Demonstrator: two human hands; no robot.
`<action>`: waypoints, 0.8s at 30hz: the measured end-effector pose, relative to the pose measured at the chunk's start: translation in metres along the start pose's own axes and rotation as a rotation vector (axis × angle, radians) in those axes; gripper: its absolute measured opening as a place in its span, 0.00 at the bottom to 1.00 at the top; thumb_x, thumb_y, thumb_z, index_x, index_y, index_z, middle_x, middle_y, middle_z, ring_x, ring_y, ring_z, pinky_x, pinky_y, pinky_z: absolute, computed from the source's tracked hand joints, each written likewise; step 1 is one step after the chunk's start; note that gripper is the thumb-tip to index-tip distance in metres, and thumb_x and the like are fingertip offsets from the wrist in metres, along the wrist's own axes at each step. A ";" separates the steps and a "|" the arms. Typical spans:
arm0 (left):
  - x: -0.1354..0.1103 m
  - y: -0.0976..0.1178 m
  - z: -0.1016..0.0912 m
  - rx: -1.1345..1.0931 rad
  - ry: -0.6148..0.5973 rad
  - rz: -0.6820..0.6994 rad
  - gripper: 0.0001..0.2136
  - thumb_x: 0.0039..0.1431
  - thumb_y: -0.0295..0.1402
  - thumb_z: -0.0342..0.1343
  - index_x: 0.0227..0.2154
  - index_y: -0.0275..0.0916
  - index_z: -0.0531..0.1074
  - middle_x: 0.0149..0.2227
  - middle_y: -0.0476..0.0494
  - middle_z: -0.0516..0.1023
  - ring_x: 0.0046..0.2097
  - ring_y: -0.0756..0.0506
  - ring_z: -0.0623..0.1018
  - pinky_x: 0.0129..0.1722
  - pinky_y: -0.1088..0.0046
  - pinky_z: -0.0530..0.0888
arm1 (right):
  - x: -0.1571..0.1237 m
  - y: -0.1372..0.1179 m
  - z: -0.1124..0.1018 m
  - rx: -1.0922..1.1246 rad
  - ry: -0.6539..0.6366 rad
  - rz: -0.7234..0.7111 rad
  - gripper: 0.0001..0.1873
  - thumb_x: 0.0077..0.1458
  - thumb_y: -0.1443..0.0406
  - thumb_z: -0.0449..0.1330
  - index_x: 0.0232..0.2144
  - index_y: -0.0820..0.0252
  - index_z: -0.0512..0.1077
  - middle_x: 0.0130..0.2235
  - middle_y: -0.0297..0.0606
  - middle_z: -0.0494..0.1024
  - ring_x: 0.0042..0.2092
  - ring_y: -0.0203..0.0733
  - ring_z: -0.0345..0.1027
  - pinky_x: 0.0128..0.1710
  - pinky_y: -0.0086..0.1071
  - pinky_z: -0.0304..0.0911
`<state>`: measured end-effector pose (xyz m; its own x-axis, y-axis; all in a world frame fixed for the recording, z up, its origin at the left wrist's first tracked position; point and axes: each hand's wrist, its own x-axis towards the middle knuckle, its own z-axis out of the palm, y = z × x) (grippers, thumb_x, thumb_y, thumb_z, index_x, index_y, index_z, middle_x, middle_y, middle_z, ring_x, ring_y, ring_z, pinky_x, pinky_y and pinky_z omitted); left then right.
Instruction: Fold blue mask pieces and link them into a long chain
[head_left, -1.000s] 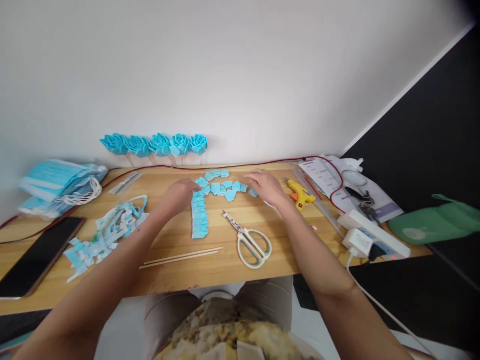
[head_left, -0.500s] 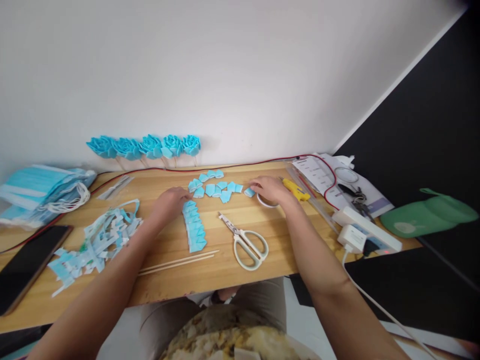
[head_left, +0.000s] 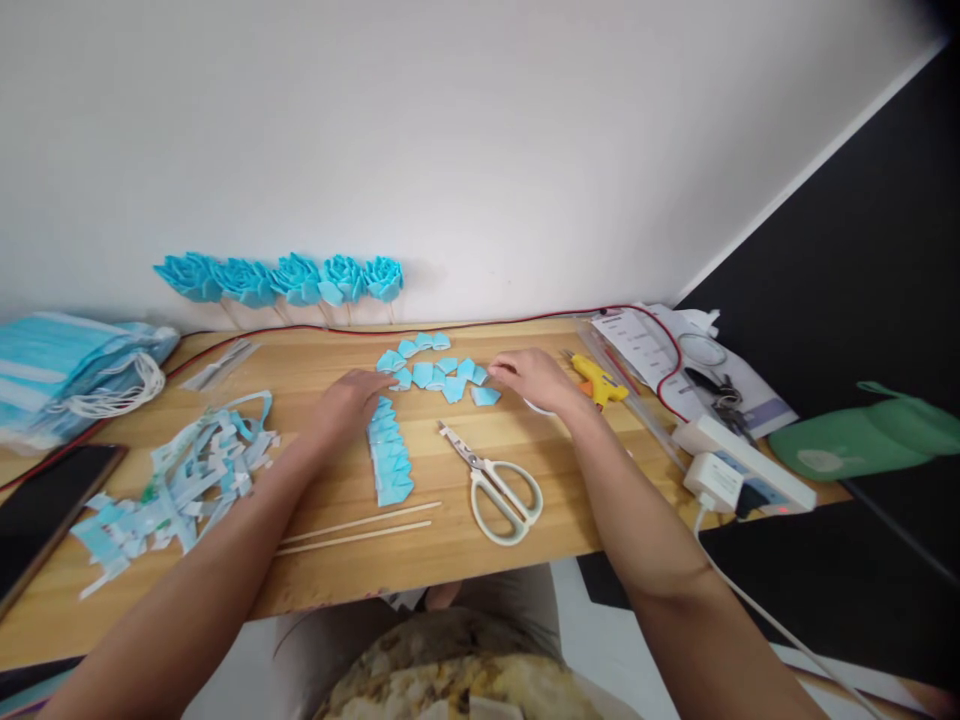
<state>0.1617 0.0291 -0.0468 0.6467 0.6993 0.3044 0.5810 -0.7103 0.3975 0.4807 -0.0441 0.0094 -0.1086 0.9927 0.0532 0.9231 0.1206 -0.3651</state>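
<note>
My left hand (head_left: 349,398) lies knuckles up on the wooden table (head_left: 420,555), fingers stretched forward and touching the top of a column of folded blue pieces (head_left: 390,458). My right hand (head_left: 531,376) rests further right, its fingertips pinched together at the edge of one blue folded piece (head_left: 486,396). Between the hands, several more small blue pieces (head_left: 431,362) are spread out. A white tape ring (head_left: 537,408) peeks out from under my right hand.
White scissors (head_left: 496,482) and two thin sticks (head_left: 360,527) lie near the front edge. Blue paper roses (head_left: 285,279) lean on the wall. Masks (head_left: 67,362), scraps (head_left: 180,480) and a phone (head_left: 41,512) are left; a yellow glue gun (head_left: 598,380), power strip (head_left: 742,465) and papers (head_left: 652,350) right.
My right hand drew back a little and brought one blue piece toward me, apart from the cluster. My left hand stayed at the top of the column. The view shifted slightly.
</note>
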 end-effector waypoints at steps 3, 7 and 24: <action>0.001 0.003 0.003 -0.035 -0.023 0.092 0.20 0.64 0.29 0.43 0.50 0.36 0.77 0.53 0.37 0.79 0.55 0.38 0.77 0.57 0.54 0.72 | 0.003 0.000 0.006 0.009 0.023 -0.005 0.14 0.63 0.62 0.53 0.35 0.57 0.79 0.34 0.35 0.82 0.33 0.37 0.69 0.31 0.29 0.49; 0.001 0.007 0.000 -0.088 -0.057 0.159 0.19 0.67 0.34 0.43 0.50 0.38 0.77 0.53 0.39 0.80 0.55 0.40 0.77 0.58 0.57 0.72 | 0.005 0.001 0.012 0.023 0.061 -0.041 0.12 0.62 0.62 0.54 0.36 0.56 0.78 0.37 0.33 0.83 0.36 0.37 0.72 0.34 0.28 0.53; 0.006 -0.006 -0.023 -0.136 0.004 -0.265 0.23 0.63 0.38 0.44 0.57 0.39 0.72 0.56 0.39 0.77 0.53 0.38 0.78 0.54 0.59 0.74 | 0.008 -0.001 0.014 -0.153 0.095 -0.192 0.18 0.66 0.68 0.51 0.52 0.60 0.75 0.51 0.44 0.79 0.54 0.46 0.68 0.56 0.35 0.58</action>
<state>0.1508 0.0393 -0.0275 0.4794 0.8594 0.1779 0.6575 -0.4860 0.5758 0.4735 -0.0366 -0.0029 -0.2585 0.9455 0.1978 0.9349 0.2964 -0.1951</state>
